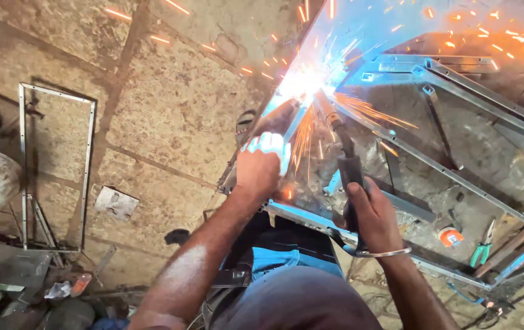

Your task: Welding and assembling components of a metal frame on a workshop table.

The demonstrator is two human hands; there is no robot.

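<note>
— Sparks flew from the bright white arc [301,82], didn't they? Where did it sit relative to the hands?

— It sat ahead of both, at the far upper end of the dark, long-necked welding torch [341,156]. The right hand [372,217] was closed around the torch's black grip, and the torch's long axis ran from that hand up and slightly leftward to the arc.

— And the left hand [260,168]?

— It was curled shut on a pale, glowing piece right at the edge of the grey angle-iron frame [457,177]; what exactly that piece was could not be told through the glare. That hand was the nearer one to the arc, just below and left of it.

— How did the frame lie?

— Tilted, with its long bars running down to the right, over the stone-slab floor [170,104]. Green-handled pliers [483,244] lay well off to the right, and a second thin metal rectangular frame [54,165] lay apart on the left.
</note>
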